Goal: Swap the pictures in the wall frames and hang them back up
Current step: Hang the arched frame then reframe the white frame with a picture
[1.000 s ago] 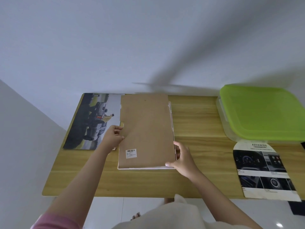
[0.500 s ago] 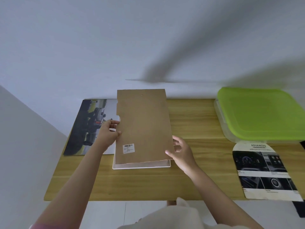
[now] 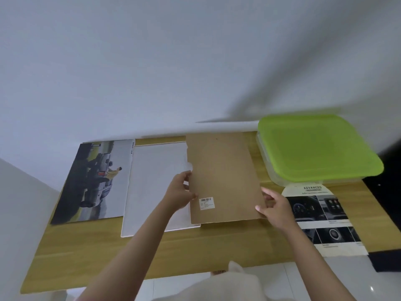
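The left hand (image 3: 180, 192) pinches the left edge of the brown backing board (image 3: 223, 177), thumb on top; the right hand (image 3: 274, 206) grips the board's lower right corner, fingers curled round the edge. The board lies between the hands, reaching toward 12 o'clock. At 9 o'clock from the board, partly beneath it, lies the white frame (image 3: 156, 187), then the car picture (image 3: 95, 181). At 3 o'clock lies a dashboard picture (image 3: 321, 218), with a green-lidded box (image 3: 316, 146) at 1 o'clock, all on the wooden table (image 3: 195, 253).
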